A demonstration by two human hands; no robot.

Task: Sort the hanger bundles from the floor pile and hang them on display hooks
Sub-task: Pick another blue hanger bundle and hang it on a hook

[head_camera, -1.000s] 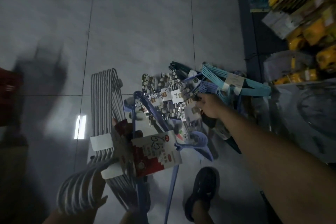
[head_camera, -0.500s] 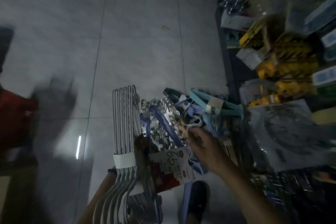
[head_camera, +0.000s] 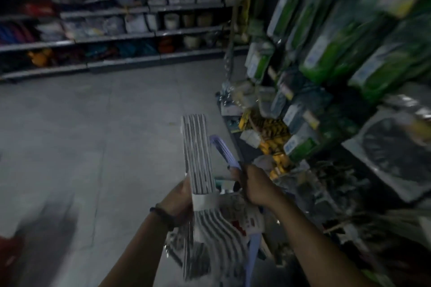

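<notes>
**Two hanger bundles held up over the shop floor**

Two hands meet at the lower centre of the frame, both arms coming up from the bottom edge. The left hand [head_camera: 179, 196], with a dark bracelet [head_camera: 163, 215] on its wrist, grasps the grey hanger bundle [head_camera: 198, 154] at its white paper band [head_camera: 204, 201]; its fingers are hidden behind the bundle. The bundle stands nearly upright, its straight bars pointing up and its curved ends fanning down toward the bottom edge. Just to its right, the right hand [head_camera: 256, 186] is clenched round the lilac hanger bundle [head_camera: 224, 149], which arches up beside the grey one. A red and white label card [head_camera: 245, 221] hangs between the two wrists.

Beneath and beyond the hands lies a grey tiled floor [head_camera: 105, 135], dim and blurred, with a red object [head_camera: 9, 254] at the lower left corner. Along the right side a display rack carries a clear bag with a dark round item [head_camera: 396, 151], yellow goods [head_camera: 272, 144] lower down, and green packages [head_camera: 326, 53] hanging above them. Across the upper left, at the far side of the floor, run long grey shelves [head_camera: 116, 37] stocked with pots, boxes and coloured goods too blurred to name.
</notes>
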